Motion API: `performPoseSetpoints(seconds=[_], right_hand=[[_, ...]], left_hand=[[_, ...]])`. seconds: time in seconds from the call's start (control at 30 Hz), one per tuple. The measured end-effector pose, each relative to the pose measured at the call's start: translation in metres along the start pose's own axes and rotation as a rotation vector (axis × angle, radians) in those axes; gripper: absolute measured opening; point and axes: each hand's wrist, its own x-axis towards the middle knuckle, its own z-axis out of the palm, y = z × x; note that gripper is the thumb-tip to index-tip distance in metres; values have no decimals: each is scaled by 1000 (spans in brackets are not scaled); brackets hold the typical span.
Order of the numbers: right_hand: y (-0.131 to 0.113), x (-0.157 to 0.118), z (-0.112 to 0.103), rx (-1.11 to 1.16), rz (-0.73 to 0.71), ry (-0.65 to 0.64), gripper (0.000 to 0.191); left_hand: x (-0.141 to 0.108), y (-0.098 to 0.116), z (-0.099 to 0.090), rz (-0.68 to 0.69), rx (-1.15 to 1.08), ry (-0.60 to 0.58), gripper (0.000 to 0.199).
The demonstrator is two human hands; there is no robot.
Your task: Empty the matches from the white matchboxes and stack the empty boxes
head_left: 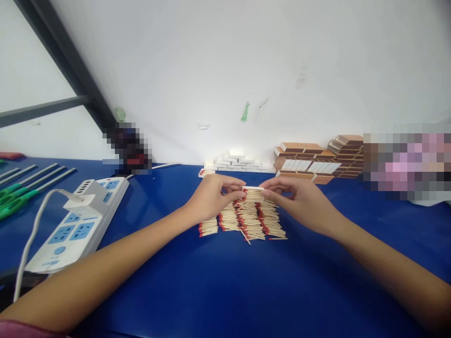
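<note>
Between my two hands is a small white matchbox tray with matches in it, held just above the piled matches. My left hand pinches its left end with thumb and fingers. The right end is gripped the same way by my right hand. Under and in front of the tray, loose red-headed matches lie in several rows on the blue table, heads mostly to the left. Beyond my left hand sits another tray filled with matches.
White matchbox trays are stacked against the wall. Brown matchbox sleeves stand piled to their right. At left lie a white power strip with a plugged-in cable, and green-handled tools. The blue table extends toward me.
</note>
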Motion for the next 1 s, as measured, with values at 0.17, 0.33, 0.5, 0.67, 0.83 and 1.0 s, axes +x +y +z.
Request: performPoseSetpoints(seconds=[0.17,0.33,0.5,0.67,0.83,1.0], right_hand=[[9,-15,2,-276,-237,89,25],[16,-20,1,-487,-565,136,17],[16,-22,0,-536,-670,211,24],[9,-23,6,-352,-421,299,19],[2,-10,20,-116,-220,331,19],[-1,-2,24,-353,-414,293,15]], left_hand=[[-3,-5,-6,245,127,21,18],[-4,-11,-10,549,271,38,13],[-4,-10,-11,634,315,65,12],[-6,-1,-4,444,79,105,13],[-5,2,5,-15,-291,36,18],[-1,0,4,-284,-470,77,14]])
